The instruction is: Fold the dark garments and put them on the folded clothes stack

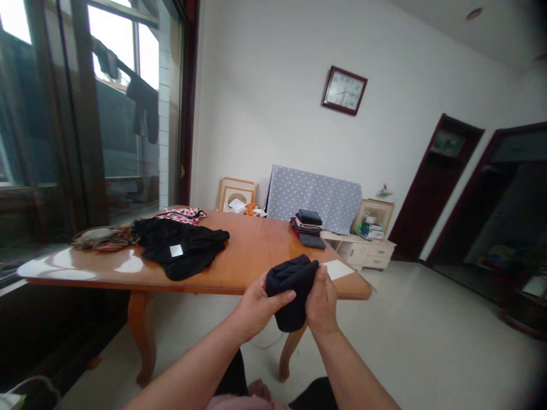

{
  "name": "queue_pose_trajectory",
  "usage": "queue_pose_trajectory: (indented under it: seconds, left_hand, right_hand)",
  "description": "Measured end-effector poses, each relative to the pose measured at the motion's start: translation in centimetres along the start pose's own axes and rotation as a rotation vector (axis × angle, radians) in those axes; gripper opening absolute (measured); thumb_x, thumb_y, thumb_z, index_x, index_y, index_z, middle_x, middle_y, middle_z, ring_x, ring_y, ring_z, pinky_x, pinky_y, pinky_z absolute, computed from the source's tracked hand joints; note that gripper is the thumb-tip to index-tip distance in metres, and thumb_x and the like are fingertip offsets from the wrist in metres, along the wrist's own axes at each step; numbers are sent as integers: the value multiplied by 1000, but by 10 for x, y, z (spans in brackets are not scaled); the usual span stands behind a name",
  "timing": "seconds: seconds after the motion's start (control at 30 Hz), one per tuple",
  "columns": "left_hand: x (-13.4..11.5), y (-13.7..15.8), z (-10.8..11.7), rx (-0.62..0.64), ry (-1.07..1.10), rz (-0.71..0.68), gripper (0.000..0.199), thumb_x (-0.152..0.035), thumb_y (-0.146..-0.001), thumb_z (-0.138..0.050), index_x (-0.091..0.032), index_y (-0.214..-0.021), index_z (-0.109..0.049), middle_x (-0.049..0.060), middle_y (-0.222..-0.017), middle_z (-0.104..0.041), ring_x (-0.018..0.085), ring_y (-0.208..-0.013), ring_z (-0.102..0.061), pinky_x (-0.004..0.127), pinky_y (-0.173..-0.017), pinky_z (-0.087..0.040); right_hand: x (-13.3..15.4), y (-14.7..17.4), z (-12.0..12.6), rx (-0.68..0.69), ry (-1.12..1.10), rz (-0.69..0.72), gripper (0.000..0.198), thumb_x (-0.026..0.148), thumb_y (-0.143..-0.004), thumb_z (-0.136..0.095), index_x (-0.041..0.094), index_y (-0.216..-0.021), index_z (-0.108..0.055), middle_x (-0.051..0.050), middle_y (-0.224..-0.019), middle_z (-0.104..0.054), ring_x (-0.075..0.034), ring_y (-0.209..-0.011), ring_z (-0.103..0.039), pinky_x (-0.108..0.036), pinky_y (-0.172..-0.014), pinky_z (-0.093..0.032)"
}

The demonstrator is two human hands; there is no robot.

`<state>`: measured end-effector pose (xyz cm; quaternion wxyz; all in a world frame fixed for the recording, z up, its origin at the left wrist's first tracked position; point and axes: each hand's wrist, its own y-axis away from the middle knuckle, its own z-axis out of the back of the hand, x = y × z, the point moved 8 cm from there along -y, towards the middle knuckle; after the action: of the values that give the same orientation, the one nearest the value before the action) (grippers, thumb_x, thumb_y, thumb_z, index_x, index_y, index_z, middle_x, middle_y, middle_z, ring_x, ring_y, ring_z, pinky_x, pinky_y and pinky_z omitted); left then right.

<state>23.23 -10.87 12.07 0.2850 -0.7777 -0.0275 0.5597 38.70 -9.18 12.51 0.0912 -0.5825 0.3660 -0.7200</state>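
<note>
A compactly folded piece of dark navy clothing [293,287] is held up in front of the table's near edge. My left hand [260,304] grips its left side, with the thumb laid across the front. My right hand [321,302] is closed on its right side, thumb up by the top corner. Which kind of garment it is cannot be made out. Beyond it on the table, a stack of folded clothes [308,228] stands near the right end. A black garment with a white tag [183,245] lies loosely spread on the left.
The wooden table [252,239] also bears a red-and-white patterned cloth [182,214], a grey-brown bundle [102,238] and a white sheet [337,269] at the right corner. Behind stand a dotted cloth cover [314,196] and a white cabinet [371,253]. Glass doors [119,114] are at left.
</note>
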Motion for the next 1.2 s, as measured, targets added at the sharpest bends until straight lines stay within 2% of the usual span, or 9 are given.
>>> queue_pose_trajectory:
  seconds: [0.13,0.23,0.37,0.5,0.63,0.83,1.03,1.2]
  left_hand:
    - [-3,7,8,-22,-188,-49,63,-28,-76,-80,-20,-131,-51,12,-129,-62,25,-117,-60,41,-101,-48]
    - [-17,15,10,-30,-353,-140,63,-25,-78,-78,-23,-130,-43,11,-125,-62,23,-114,-61,40,-98,-48]
    - [-38,22,5,3,-589,-263,42,-25,-81,-73,-22,-116,-50,6,-116,-62,19,-108,-60,37,-97,-46]
    - [-46,21,-4,119,-731,-270,22,-27,-82,-71,-21,-96,-54,2,-98,-61,16,-90,-58,32,-85,-47]
    - [-49,20,-8,158,-748,-275,22,-32,-82,-71,-20,-85,-53,1,-89,-59,15,-83,-55,30,-78,-46]
    - [-50,20,-13,200,-698,-288,20,-35,-85,-69,-20,-94,-60,6,-101,-63,18,-94,-59,32,-86,-45]
    - [-42,15,-4,153,-705,-251,25,-33,-87,-67,-19,-75,-49,3,-86,-61,15,-81,-56,29,-76,-43]
    - [-29,15,5,99,-624,-155,24,-32,-85,-68,-19,-83,-48,3,-88,-60,15,-82,-56,29,-76,-44]
  right_hand:
    - [3,-1,9,-10,16,50,57,56,-101,-28,16,-83,-64,-7,-86,-67,-20,-81,-58,-32,-76,-43]
    - [8,-3,24,-61,37,121,54,54,-102,-27,17,-81,-61,-6,-84,-65,-19,-79,-57,-32,-74,-43]
    - [20,-5,39,-81,91,242,48,50,-102,-29,18,-77,-56,-3,-76,-59,-18,-74,-54,-31,-70,-41]
    - [33,-4,42,-21,133,318,45,47,-102,-30,21,-75,-53,-2,-72,-55,-17,-72,-51,-31,-68,-40]
    - [36,-2,40,3,129,306,44,48,-102,-31,22,-72,-49,-1,-70,-52,-17,-69,-48,-31,-66,-39]
    - [29,-3,41,-15,130,268,44,47,-102,-30,21,-77,-54,-3,-75,-57,-18,-72,-51,-31,-68,-39]
    - [35,-5,42,-2,158,300,42,44,-103,-31,21,-73,-50,-1,-72,-52,-17,-70,-48,-31,-68,-37]
    - [35,-4,37,43,163,326,39,42,-103,-32,22,-72,-46,1,-69,-48,-16,-67,-46,-30,-66,-36]
